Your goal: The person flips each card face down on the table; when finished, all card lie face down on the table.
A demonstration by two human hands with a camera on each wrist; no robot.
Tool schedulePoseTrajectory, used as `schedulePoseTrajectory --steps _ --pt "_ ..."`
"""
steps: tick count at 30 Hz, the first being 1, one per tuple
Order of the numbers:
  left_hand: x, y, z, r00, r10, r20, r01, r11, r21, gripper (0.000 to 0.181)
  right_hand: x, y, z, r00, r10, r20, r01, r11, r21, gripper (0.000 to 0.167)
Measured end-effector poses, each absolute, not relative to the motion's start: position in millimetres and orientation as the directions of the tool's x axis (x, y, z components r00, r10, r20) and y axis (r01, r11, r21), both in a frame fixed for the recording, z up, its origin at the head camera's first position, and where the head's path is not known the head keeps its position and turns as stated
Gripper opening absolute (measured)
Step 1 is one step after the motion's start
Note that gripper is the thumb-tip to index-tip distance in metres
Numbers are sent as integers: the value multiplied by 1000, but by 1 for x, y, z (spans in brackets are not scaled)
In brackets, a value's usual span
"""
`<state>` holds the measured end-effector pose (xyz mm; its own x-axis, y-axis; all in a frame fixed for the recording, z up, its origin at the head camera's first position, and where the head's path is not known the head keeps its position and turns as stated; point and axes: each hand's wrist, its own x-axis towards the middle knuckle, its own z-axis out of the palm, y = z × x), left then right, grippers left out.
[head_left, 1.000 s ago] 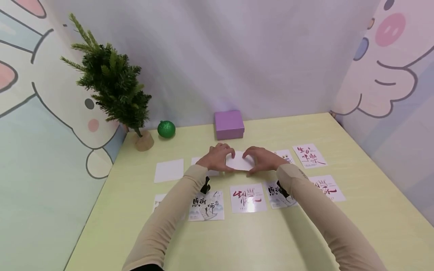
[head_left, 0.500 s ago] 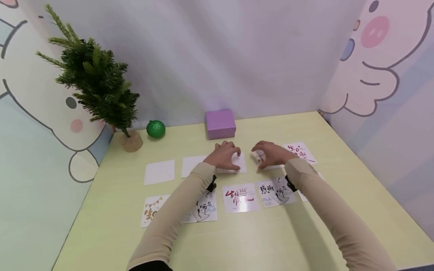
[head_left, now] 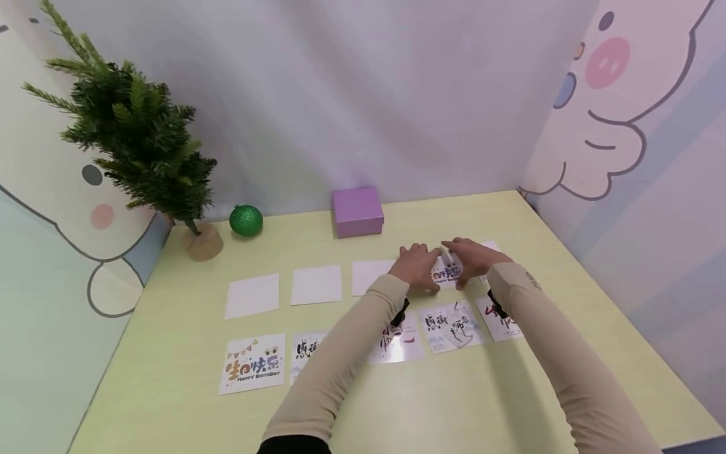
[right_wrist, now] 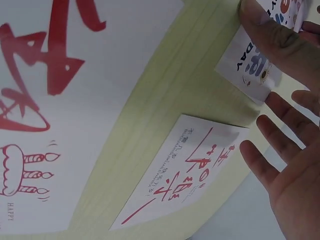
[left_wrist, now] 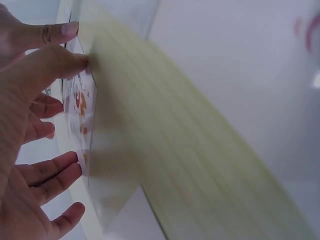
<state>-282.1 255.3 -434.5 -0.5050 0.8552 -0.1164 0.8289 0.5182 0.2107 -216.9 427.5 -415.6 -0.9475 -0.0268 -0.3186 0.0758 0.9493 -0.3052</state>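
Observation:
Both hands are at the birthday card with colourful lettering in the back row. My left hand grips its left side, thumb at the near edge and fingers at the far edge; the left wrist view shows the left thumb and a fingertip on the edges of the card. On the other side my right hand holds the same card, and in the right wrist view its thumb and a finger meet the card. Whether the card is off the table cannot be told.
Blank white cards lie left of the hands. A front row holds printed cards, partly under the forearms. Further back stand a purple box, a green ball and a small tree. A red-lettered card lies rightward.
The left hand has left a white card and moved right to the birthday card. The right hand had moved there earlier, and its fingers now lie at that card's edges. The head view has shifted right.

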Motion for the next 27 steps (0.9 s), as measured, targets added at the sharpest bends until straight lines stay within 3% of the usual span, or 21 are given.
schedulePoseTrajectory --steps 6,10,13,17,21,27 --pt "-282 255 -434 -469 877 -104 844 479 240 86 -212 427 -416 -943 -20 -333 64 968 -242 111" --pt "-285 253 -437 -475 875 -96 845 483 231 87 -210 424 -415 -953 -62 -296 25 960 -280 108" --pt "-287 253 -438 -469 878 -92 852 478 213 91 -208 423 -414 -967 -91 -238 -17 955 -296 118" --pt "-286 256 -431 -395 916 -64 894 399 203 91 -202 423 -410 -982 -111 -150 -56 941 -334 132" --pt "-284 263 -420 -311 949 -48 931 314 187 77 -198 422 -404 -989 -121 -89 -79 924 -375 135" --pt "-280 267 -414 -271 961 -52 942 276 190 75 -189 425 -399 -991 -94 -96 -40 888 -459 135"
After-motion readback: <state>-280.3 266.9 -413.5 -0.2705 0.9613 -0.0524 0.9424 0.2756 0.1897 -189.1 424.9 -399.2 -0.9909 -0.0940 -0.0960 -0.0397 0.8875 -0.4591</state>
